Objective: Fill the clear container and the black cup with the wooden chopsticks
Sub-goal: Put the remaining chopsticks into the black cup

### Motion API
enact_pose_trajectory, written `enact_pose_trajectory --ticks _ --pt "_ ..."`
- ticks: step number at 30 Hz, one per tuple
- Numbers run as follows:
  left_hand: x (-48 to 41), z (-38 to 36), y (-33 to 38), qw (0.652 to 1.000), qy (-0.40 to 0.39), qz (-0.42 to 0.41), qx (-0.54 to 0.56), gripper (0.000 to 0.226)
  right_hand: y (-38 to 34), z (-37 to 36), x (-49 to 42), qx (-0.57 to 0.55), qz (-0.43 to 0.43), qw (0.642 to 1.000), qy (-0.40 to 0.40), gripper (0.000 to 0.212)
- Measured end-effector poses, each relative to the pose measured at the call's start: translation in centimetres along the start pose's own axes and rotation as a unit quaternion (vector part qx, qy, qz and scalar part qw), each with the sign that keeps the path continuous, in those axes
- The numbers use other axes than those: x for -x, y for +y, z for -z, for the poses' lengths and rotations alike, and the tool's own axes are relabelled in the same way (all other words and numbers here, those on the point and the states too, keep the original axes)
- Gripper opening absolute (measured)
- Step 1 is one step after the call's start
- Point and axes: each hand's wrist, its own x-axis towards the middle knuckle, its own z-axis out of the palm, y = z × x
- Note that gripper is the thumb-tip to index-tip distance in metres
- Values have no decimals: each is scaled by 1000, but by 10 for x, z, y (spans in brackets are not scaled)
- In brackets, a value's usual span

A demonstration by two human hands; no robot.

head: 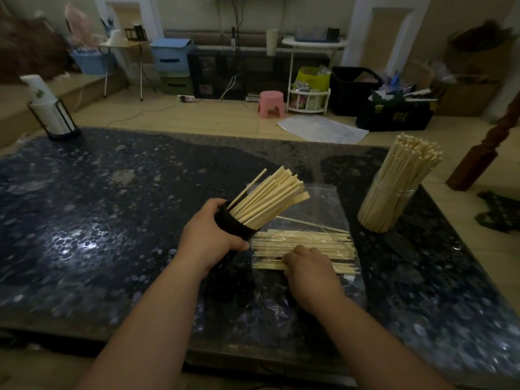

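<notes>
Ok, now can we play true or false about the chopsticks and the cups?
1. The left hand holds the black cup. True.
2. The black cup is empty. False: a bunch of sticks pokes out of it.
3. The clear container stands on the table's right side. True.
4. The right hand is up in the air. False: its fingers curl on the loose chopsticks lying on a plastic bag.
5. The stool is blue. False: it is pink.
</notes>
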Motion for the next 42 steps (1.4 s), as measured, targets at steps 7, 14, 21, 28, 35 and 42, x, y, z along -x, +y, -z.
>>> enact_pose_trajectory --ticks 7,14,21,28,35,42 --pt "1 -1 1 1000 -7 3 0 88 -1 1 1 -2 -4 1000 0 27" --pt "2 -1 3 1000 -14 -2 -3 86 1 2 0 -28 8 999 -37 28" --pt "1 -2 2 1000 -7 -6 2 84 -2 3 -1 -5 3 997 -75 24" --pt "2 -1 3 1000 -9 0 2 89 -4 1 6 48 40 997 -45 24" --pt "3 -1 4 1000 -7 -6 7 84 -11 19 12 57 72 994 -52 27" --pt "1 0 3 1000 8 -9 10 89 -17 57 13 10 54 998 -2 21"
